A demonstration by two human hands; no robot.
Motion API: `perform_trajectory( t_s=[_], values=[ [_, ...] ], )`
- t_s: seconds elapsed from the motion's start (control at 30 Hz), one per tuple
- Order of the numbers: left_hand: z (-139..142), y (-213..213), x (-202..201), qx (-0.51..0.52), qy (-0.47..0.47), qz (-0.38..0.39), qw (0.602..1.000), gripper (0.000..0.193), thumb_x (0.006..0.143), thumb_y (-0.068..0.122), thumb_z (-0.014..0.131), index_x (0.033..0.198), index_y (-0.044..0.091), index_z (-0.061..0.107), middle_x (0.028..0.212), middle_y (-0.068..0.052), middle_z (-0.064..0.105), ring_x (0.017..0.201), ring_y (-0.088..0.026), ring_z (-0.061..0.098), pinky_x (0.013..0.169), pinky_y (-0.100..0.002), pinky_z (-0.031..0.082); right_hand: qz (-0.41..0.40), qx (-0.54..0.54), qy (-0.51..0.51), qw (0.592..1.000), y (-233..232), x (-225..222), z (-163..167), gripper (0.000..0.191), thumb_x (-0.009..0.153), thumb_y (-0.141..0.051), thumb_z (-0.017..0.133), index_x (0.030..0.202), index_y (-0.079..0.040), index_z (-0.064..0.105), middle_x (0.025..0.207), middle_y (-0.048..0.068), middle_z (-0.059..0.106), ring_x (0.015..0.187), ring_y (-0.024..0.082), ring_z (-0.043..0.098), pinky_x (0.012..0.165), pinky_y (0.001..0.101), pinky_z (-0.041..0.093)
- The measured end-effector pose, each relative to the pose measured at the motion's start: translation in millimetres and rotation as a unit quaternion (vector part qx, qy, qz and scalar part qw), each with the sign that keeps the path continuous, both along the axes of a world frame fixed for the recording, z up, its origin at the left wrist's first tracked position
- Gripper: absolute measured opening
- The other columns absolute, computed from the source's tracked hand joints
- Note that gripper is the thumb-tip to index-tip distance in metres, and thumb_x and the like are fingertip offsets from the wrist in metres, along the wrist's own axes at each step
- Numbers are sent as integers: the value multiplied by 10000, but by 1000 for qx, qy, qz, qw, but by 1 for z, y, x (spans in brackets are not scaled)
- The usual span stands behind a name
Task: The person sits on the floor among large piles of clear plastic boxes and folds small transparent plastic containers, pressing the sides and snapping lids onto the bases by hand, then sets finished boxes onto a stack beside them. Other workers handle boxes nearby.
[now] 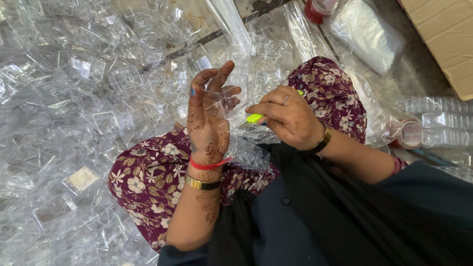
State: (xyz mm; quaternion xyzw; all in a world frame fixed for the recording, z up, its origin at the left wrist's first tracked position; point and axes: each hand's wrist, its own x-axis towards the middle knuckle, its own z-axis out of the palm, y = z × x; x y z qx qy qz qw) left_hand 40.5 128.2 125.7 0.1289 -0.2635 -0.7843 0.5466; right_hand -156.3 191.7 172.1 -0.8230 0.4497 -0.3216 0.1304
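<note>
My left hand (209,116) is raised, fingers up, holding a small clear plastic box (231,91) against its fingertips. My right hand (288,116) is closed around a yellow-green handled tool (255,118), its tip pointing toward the clear box. Both hands are over my lap, which is covered by maroon floral cloth (148,177). A clear plastic bag of pieces (246,152) rests on my lap just below the hands.
A big heap of clear plastic boxes (74,98) fills the left and top. Stacked clear boxes (438,120) lie at the right beside a tape roll (410,134). A cardboard box (443,34) sits at the top right, a clear bag (367,32) next to it.
</note>
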Motion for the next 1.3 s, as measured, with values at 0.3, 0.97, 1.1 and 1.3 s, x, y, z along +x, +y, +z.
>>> perform_trajectory(
  t_s=[0.3, 0.97, 1.1, 1.3],
  values=[
    [7, 2, 4, 1, 20, -35, 999, 467, 1074, 464, 585, 1341, 84, 540, 1492, -252, 560, 1097, -218, 627, 1049, -390, 500, 21, 18, -7, 1000, 0, -9, 8, 240, 937, -134, 727, 1176, -112, 731, 1033, 56, 690, 949, 258, 638, 861, 394, 461],
    [2, 9, -7, 64, 77, -101, 990, 368, 1131, 379, 515, 1277, 43, 544, 1343, -239, 609, 1045, -231, 657, 912, -375, 550, 16, 97, -41, 994, -4, -13, -17, 232, 879, -160, 780, 1108, -121, 765, 1036, 43, 711, 987, 254, 660, 894, 396, 485],
    [-8, 8, -13, 77, 78, -69, 992, 390, 1104, 403, 508, 1268, 52, 560, 1328, -239, 610, 999, -241, 667, 884, -394, 564, -32, 58, -42, 997, -1, -8, -18, 242, 882, -171, 785, 1116, -118, 754, 1044, 41, 708, 992, 250, 652, 908, 400, 472],
    [-24, -15, 0, 74, 125, 11, 989, 394, 1117, 420, 522, 1294, 72, 571, 1390, -229, 606, 1123, -295, 633, 1023, -431, 523, -111, 12, -16, 994, 0, -12, -14, 174, 939, -151, 760, 1110, -117, 753, 1055, 43, 711, 1018, 271, 624, 956, 420, 431]
  ],
)
